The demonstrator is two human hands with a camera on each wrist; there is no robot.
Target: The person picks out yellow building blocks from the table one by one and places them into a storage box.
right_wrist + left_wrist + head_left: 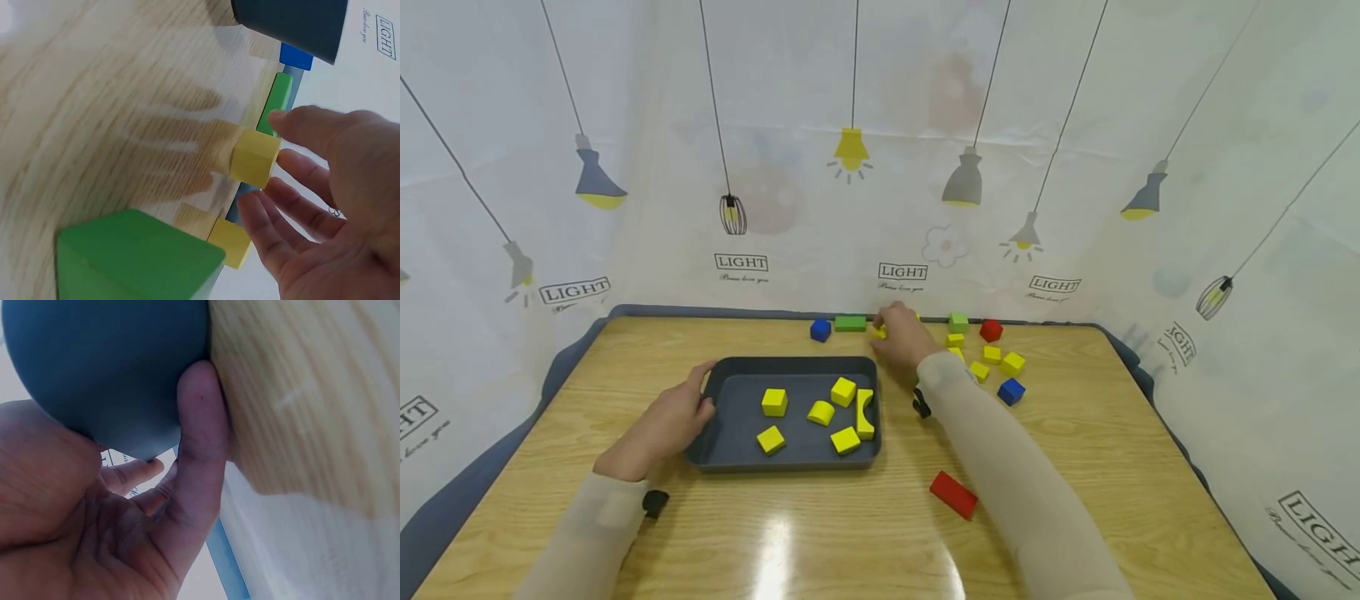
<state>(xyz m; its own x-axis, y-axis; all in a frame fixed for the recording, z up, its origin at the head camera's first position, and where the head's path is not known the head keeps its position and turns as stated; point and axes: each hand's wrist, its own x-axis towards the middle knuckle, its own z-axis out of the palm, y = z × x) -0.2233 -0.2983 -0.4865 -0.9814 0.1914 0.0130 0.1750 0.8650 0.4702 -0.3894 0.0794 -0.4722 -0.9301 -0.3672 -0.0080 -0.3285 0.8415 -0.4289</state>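
My left hand (666, 425) grips the left end of a dark grey tray (790, 463). In the left wrist view one finger presses along the wall of the tray (112, 369). Inside the tray lie several yellow cubes, among them a yellow cube (774, 402), plus a yellow half-round block (821, 412) and a yellow arch block (865, 417). At the far table edge my right hand (904, 335) reaches around a yellow block (255, 157). Its thumb and fingers are spread, with gaps between them and the block in the right wrist view.
Beside the right hand lie a green block (851, 322) and a blue block (821, 331). Further right are several yellow blocks, a light green block (958, 322), a red block (991, 331) and a blue cube (1011, 392). A red rectangular block (953, 495) lies near the right forearm.
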